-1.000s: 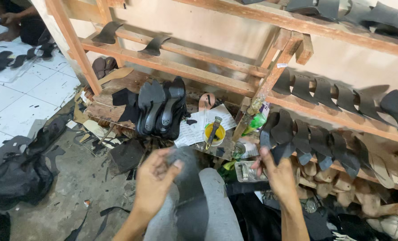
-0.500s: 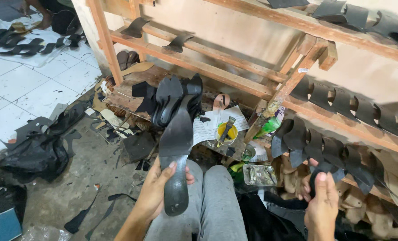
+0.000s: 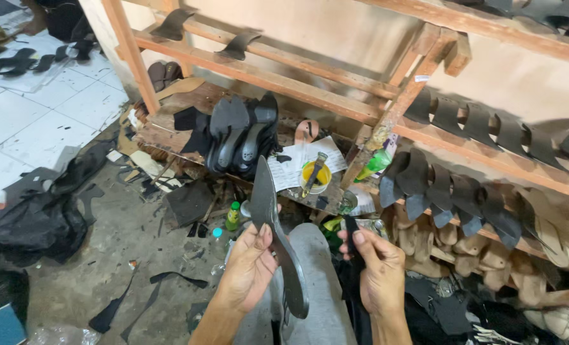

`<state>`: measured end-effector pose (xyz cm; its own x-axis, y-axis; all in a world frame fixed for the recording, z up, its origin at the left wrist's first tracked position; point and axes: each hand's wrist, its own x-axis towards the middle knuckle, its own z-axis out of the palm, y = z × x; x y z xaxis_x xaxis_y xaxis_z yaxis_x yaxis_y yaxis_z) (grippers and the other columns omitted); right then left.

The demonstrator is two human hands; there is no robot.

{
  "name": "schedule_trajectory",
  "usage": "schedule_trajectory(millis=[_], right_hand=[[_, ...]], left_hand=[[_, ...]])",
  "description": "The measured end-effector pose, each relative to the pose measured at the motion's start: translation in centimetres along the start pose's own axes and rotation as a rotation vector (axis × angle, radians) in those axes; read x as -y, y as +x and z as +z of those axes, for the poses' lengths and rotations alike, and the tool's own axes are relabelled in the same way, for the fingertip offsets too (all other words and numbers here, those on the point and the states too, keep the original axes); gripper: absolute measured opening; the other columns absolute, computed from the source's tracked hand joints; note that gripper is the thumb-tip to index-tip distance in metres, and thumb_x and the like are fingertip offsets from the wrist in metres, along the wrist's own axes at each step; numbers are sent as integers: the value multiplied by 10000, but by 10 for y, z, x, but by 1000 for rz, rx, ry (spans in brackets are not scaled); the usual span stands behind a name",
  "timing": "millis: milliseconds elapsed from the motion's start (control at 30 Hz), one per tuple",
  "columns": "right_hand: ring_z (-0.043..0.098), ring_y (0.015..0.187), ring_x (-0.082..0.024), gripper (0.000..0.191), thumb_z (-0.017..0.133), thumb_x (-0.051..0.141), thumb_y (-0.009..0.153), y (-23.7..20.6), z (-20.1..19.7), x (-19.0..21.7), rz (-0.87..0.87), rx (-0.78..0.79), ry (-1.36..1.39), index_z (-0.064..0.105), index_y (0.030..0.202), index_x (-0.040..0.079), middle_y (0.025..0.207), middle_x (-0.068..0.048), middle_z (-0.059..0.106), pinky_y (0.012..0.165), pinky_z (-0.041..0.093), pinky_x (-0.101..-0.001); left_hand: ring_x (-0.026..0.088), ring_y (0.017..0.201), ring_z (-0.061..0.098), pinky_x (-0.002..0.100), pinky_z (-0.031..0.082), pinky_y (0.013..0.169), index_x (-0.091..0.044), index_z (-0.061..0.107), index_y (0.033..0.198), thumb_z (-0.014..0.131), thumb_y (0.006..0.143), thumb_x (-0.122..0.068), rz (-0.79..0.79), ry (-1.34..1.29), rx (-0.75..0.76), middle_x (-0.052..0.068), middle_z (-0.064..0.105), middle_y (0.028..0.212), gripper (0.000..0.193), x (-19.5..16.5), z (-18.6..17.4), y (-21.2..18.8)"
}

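Left hand (image 3: 249,265) grips grey sole (image 3: 273,236); right hand (image 3: 377,271) pinches black strip (image 3: 353,239)

Bare left hand (image 3: 249,271), bare right hand (image 3: 379,268), no sleeves (forearms uncovered), grey trousers (image 3: 319,287).

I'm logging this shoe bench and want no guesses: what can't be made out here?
- Right hand, head view: its dark strip is mostly hidden by the fingers; shape unclear.
- Sole in left hand: seen edge-on, so its faces are hidden.
- Yellow cup: contents too small to tell.
- Right rack: cut off by the frame edge.
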<state>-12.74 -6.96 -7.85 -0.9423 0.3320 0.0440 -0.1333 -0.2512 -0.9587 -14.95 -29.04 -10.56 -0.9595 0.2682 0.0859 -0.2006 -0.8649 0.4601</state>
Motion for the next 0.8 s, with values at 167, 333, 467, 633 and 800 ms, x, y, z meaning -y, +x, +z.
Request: schedule_trajectory(millis=[167,333,467,633,800], right_hand=[[602,772,-117,204,752,-34,874,-17,31,19,-341,56,-327,787,1075,-40,958,-79,686,682,481,-256],[648,819,-100,216,749,-39,876,-22,41,19,-483,134,-431,768,1088,-2,993,-50,686,699,512,-224],[658,741,-123,177,680,11,942,-1,27,24,-224,43,-144,748,1105,3,986,-100,739,591,495,-249],[641,778,-148,97,613,61,1072,22,-31,60,-336,-41,97,665,1153,54,1038,-140,745,663,500,-272],[635,826,-140,124,647,-69,1105,20,-67,110,-606,-148,-63,635,1211,-5,1134,-186,710,726,496,-254]], left_hand=[[227,1073,668,400,551,937,20,498,1332,610,1005,-187,-96,57,27,144,668,1225,402,3,21,-9],[220,1149,668,371,549,1003,-42,524,1342,575,964,-181,-108,91,95,144,677,1268,406,-2,45,-8],[211,1098,652,366,521,968,38,555,1316,597,1010,-132,-26,110,31,155,690,1242,353,0,41,-2],[169,1140,627,322,470,1042,73,575,1305,648,997,4,138,261,-47,138,683,1244,324,6,28,7],[138,1166,617,310,455,1082,-25,468,1377,638,936,29,100,91,-47,86,644,1269,476,4,24,15]])
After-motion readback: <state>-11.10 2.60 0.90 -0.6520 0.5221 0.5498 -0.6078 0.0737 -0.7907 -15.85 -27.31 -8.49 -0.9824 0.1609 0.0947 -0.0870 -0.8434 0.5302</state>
